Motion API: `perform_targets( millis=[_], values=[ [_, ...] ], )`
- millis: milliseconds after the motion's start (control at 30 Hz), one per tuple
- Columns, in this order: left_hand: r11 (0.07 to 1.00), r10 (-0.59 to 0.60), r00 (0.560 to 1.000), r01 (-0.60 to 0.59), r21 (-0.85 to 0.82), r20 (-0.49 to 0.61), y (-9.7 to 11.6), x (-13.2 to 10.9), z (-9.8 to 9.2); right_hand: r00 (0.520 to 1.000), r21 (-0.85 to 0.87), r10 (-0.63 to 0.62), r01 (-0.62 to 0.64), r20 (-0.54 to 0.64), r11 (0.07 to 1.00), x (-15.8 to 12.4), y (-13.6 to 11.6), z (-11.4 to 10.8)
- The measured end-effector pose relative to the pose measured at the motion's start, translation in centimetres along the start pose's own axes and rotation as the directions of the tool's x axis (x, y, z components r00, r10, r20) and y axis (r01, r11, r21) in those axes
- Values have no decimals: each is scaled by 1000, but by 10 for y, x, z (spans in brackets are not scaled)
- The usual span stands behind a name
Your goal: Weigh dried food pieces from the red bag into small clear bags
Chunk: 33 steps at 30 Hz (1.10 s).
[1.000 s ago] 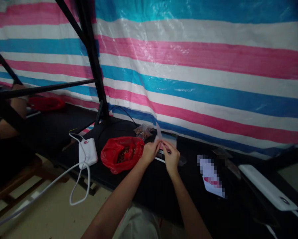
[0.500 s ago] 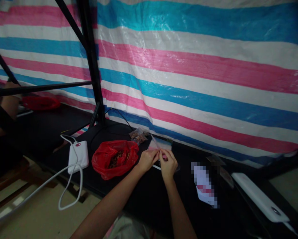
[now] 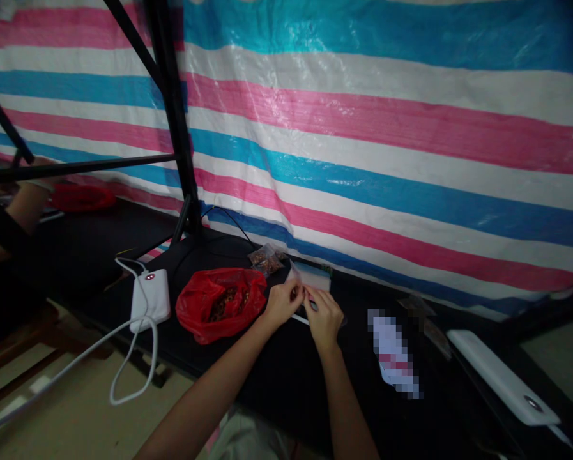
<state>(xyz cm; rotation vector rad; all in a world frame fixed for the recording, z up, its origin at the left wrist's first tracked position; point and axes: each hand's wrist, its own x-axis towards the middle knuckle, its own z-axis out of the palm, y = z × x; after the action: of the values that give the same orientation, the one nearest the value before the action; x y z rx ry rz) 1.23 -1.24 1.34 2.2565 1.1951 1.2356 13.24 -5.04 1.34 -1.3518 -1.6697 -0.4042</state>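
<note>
My left hand [image 3: 284, 301] and my right hand [image 3: 323, 313] meet fingertip to fingertip over the black table. Both are closed in a pinch on what looks like a small clear plastic bag [image 3: 294, 271], whose thin edge stands up behind the left fingers. Its contents are hidden by my hands. Beneath them lies a flat white-edged device [image 3: 315, 278], mostly covered. Left of my left hand sits an open red plastic bag [image 3: 195, 313] holding many small brown pieces. Filled clear sachets [image 3: 267, 260] of similar pieces rest behind it.
A white power bank [image 3: 152, 299] with a looped white cable lies at left. To the right are a blurred-out pale packet [image 3: 394, 354], clear packets [image 3: 427, 322] and a long white device [image 3: 501, 377]. A black metal frame [image 3: 175, 121] rises at left, near another person's arm [image 3: 27, 207].
My fingertips have shifted slightly and the left fingers have curled more. The upright plastic edge has moved a little left and lower. The other person's arm has shifted slightly.
</note>
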Motion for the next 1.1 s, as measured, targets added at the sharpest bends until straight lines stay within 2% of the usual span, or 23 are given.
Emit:
perform_targets(
  millis=[200,367,533,700,833,967,1100],
  values=[
    [989,14,1000,-14,-147,-3,-2,3,2,999,-70,-48,46,-16,996,0,0,-3],
    [994,0,1000,-3,-113,-23,-5,-1,6,994,-144,31,-46,-106,988,-3,3,3],
    [995,-19,999,15,-96,-39,-2,-2,4,995,-61,62,-66,-74,996,-1,1,4],
    [995,1,1000,-1,-104,-7,0,-1,1,998,19,62,-61,-25,998,2,-3,0],
    [998,53,999,-53,-33,-5,-3,-2,4,989,44,148,-146,-31,988,3,-4,0],
    [993,117,993,-117,11,12,-6,-2,6,956,-34,281,-284,-81,958,3,-5,1],
    [993,118,993,-118,11,14,-6,-1,8,946,-86,308,-317,-103,945,2,-5,2]
  ],
)
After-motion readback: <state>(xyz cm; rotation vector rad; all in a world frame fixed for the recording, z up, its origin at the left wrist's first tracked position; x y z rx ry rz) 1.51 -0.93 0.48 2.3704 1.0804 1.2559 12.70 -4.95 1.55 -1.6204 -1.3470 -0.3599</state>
